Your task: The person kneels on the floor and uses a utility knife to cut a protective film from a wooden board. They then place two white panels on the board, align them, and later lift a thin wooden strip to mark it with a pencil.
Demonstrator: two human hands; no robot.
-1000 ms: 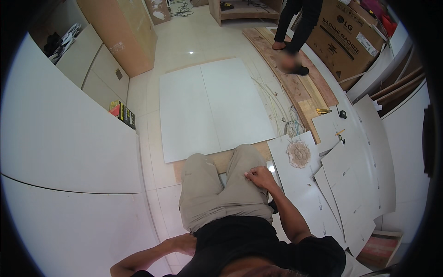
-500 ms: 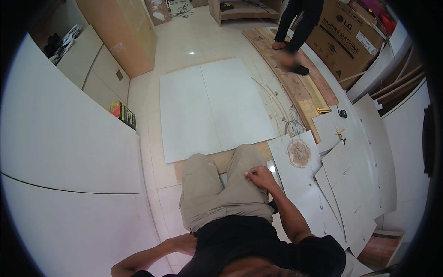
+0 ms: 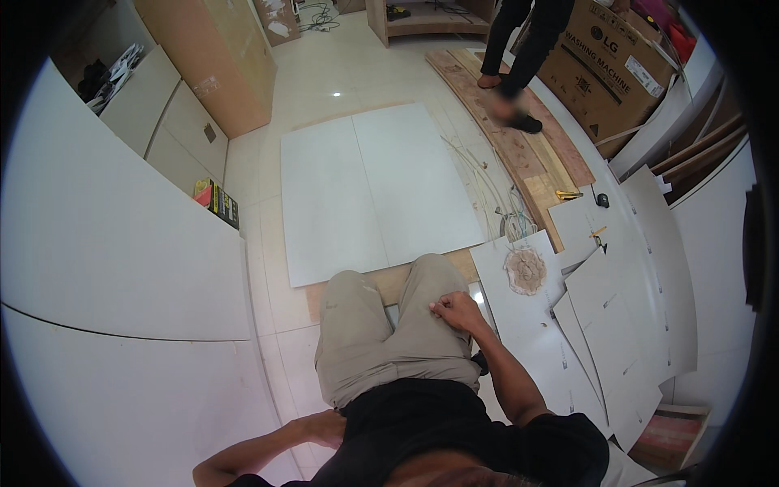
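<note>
My right hand (image 3: 456,312) rests on my right thigh, its fingers curled in; whatever they may hold is hidden. At my left hip lies my left hand (image 3: 329,428), its fingers out of sight against or inside my trousers (image 3: 357,349). Just past my knees, two white panels (image 3: 324,199) lie flat side by side with a narrow seam between them. A strip of bare wood (image 3: 464,265) shows under their near edge. To the right of my right hand, a round heap of brown powder (image 3: 526,271) sits on a white sheet (image 3: 495,284).
Several white sheets (image 3: 625,341) overlap at right. Beyond them lie wooden planks (image 3: 527,162), with a person (image 3: 527,49) standing on them. Loose cables (image 3: 513,215), a black tape measure (image 3: 602,200) and a large cardboard box (image 3: 604,73) are nearby. White cabinets (image 3: 122,211) line the left.
</note>
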